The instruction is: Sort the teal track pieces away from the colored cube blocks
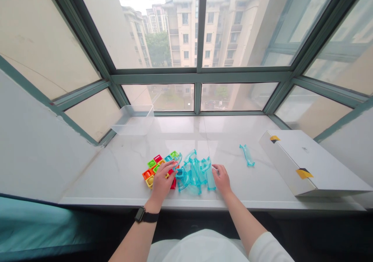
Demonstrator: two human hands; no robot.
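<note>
- Left hand is held over the colourful blocks, fingertips right by the blue track pieces; whether anything's actually gripped can't be told from this angle.
- Right hand is placed at the right edge of that blue pile, fingers loosely bent; a proper grip can't be made out here either.
- Blocks and pile are spread side by side near the front of the window ledge.
- One stray track piece can be seen well off to the right, near a white box.
- A clear plastic bin is parked back left, by the window.
</note>
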